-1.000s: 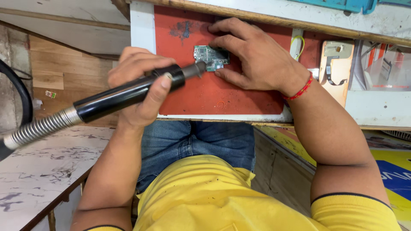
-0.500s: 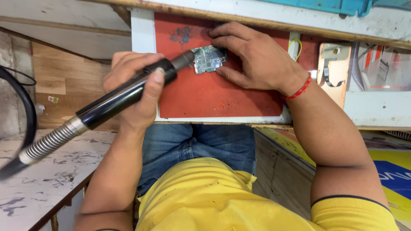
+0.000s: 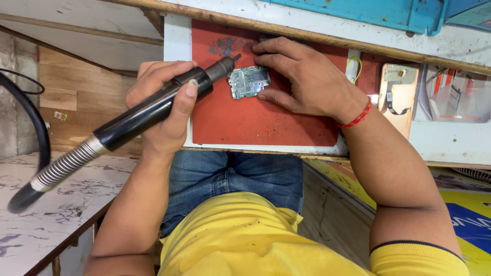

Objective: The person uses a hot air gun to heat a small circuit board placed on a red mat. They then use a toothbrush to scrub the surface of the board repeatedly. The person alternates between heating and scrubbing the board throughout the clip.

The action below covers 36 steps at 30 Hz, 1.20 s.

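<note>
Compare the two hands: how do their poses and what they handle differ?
The left hand is curled in a fist-like grip around the black rotary tool, lifted off the bench; the right hand lies flat, fingers spread, pinning the green circuit board to the red mat. The right wrist wears a red band; the left wrist is bare. Both hands meet at the board.

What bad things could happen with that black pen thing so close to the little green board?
1. The right hand's fingers press on the circuit board right beside the black tool's tip; a slip might hurt them.
2. The board lies loose on the red mat, pinned only by fingers, so it could skid.
3. The left hand grips the tool far behind its tip, so aiming may wobble.
</note>
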{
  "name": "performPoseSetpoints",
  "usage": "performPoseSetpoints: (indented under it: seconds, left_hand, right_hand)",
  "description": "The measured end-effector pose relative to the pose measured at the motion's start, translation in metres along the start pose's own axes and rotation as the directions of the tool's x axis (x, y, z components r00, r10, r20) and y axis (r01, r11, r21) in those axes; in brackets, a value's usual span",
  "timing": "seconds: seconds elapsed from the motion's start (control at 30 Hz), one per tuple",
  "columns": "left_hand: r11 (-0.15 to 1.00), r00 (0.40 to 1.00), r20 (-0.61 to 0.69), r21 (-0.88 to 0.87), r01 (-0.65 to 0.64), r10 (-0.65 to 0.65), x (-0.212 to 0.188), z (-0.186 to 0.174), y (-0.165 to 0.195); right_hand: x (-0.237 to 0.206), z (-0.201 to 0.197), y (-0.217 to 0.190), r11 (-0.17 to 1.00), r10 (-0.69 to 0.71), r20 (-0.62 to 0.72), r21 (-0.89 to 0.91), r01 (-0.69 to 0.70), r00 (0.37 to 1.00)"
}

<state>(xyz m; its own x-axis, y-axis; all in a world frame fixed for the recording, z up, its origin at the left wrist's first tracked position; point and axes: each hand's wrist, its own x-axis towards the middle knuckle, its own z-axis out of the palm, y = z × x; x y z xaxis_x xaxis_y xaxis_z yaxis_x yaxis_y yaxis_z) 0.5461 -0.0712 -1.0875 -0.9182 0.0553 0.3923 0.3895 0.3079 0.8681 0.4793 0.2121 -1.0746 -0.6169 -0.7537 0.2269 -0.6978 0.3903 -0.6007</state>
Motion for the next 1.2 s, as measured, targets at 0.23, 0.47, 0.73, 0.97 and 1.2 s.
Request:
performPoseSetpoints:
  seconds: [0.23,0.47,0.73,0.97,1.2]
  left_hand:
    - [0.999,0.996,0.077,0.003,-0.038,0.037,0.0013,0.0010,0.0001]
    - [0.997,0.994,0.090,0.042,-0.068,0.064,-0.0016,0.0033,-0.0007]
    - [0.996,0.989,0.123,0.005,-0.084,0.083,-0.0017,0.0040,-0.0009]
    - [0.999,0.998,0.055,0.015,-0.034,0.034,-0.0003,0.0030,0.0053]
    - [0.996,0.998,0.050,-0.085,-0.032,0.036,-0.0027,0.0034,0.0028]
  right_hand:
    - [-0.0041,-0.0002,0.0010,0.999,0.037,0.004,-0.003,-0.037,0.999]
    - [-0.0075,0.0005,0.0008,1.000,0.010,0.000,0.021,-0.010,1.000]
    - [-0.0072,0.0010,-0.0011,1.000,-0.021,0.000,-0.018,0.021,1.000]
    - [-0.0096,-0.0016,-0.0026,0.996,0.060,0.001,-0.063,-0.060,0.998]
    - [-0.0069,0.0025,-0.0063,1.000,0.024,-0.019,-0.012,-0.025,1.000]
